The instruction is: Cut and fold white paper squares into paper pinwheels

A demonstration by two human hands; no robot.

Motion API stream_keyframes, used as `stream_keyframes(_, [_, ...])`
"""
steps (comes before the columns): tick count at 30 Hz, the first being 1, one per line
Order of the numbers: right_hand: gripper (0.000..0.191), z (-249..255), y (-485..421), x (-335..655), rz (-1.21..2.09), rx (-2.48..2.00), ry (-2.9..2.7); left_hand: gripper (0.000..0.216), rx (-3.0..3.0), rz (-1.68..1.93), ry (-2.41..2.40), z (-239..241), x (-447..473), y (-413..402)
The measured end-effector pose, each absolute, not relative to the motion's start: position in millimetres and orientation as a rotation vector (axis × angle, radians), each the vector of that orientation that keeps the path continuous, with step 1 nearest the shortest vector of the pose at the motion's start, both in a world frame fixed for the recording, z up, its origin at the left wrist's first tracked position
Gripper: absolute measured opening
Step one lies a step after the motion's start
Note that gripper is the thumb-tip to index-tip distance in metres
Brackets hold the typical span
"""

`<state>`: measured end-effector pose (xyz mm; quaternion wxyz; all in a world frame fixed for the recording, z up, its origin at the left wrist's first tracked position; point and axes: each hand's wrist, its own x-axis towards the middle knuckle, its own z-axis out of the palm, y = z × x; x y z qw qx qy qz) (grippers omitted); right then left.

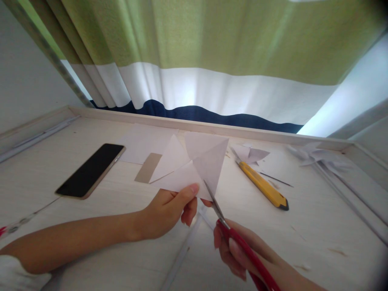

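Between thumb and fingers, my left hand (pixel 172 212) pinches the lower edge of a white paper square (pixel 201 161). Slits run from the square's corners toward its middle, so it is split into triangular flaps. My right hand (pixel 236 250) grips red-handled scissors (pixel 242 244), pointing up and left. Their blades lie at the lower right corner of the paper, close to my left fingertips; the lower blade is partly hidden by the paper. Behind the paper lie a white sheet (pixel 136 141) and a small grey-brown card (pixel 148 167).
A dark-screened phone (pixel 91 171) with a strap lies at left. To the right are a yellow utility knife (pixel 262 184), a thin black rod (pixel 276 179), paper scraps (pixel 250 153) and a white paper pinwheel (pixel 318 155) on a stick. A raised ledge (pixel 212 127) and curtain (pixel 194 60) stand behind.
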<state>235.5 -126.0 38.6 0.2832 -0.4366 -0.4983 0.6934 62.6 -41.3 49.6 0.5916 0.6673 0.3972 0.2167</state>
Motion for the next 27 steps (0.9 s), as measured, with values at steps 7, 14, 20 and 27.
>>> stream_keyframes(7, [0.044, 48.8, -123.8, 233.2, 1.839, -1.256, -1.348, 0.051, 1.561, 0.480, 0.959, 48.8, 62.5, -41.2])
stream_keyframes(14, [0.041, 38.6, -125.4, 234.1, 1.867, -1.164, -1.294, 0.049, 1.550, 0.495, 0.933, 49.6, 63.8, -40.3])
stream_keyframes(20, [0.041, 36.7, -125.7, 235.1, 1.883, -1.195, -1.275, 0.048, 1.517, 0.487, 0.941, 49.0, 63.9, -40.6])
stream_keyframes(27, [0.042, 28.2, -129.1, 230.6, 1.916, -1.126, -1.165, 0.049, 1.527, 0.494, 0.926, 50.4, 63.9, -41.1])
